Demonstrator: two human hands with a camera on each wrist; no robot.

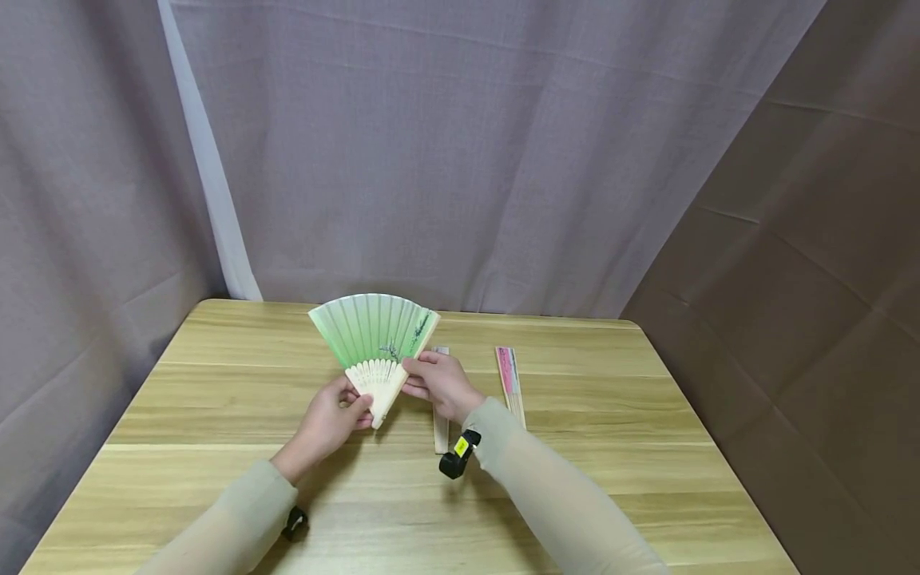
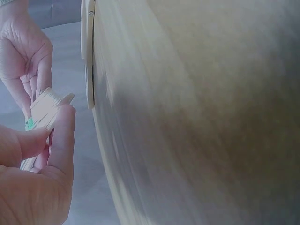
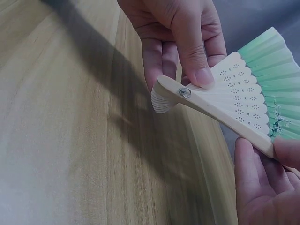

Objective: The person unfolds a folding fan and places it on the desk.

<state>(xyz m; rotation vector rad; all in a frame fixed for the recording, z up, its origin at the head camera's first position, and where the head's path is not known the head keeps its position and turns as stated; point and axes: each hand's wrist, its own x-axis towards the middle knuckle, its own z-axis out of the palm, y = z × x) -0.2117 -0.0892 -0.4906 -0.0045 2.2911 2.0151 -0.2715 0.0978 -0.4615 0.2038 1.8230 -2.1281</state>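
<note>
A green folding fan [image 1: 370, 327] with pale pierced ribs is spread part way, held up above the table. Its ribs meet at a metal rivet [image 3: 184, 92] near the lower end. My left hand [image 1: 332, 417] pinches the fan's lower ribs close to the rivet, thumb on the near face. With thumb and fingers, my right hand [image 1: 442, 383] grips the thick outer rib on the right edge. In the right wrist view a dark branch print shows on the green leaf beside that rib. Both hands also appear in the left wrist view, where the fan is seen from its rivet end.
A folded pale fan [image 1: 442, 435] lies on the wooden table [image 1: 216, 479], partly hidden behind the right hand. To its right lies a folded pink fan [image 1: 509, 375], its lower end near the right sleeve [image 1: 553, 487]. Grey curtains [image 1: 402, 160] hang behind the table.
</note>
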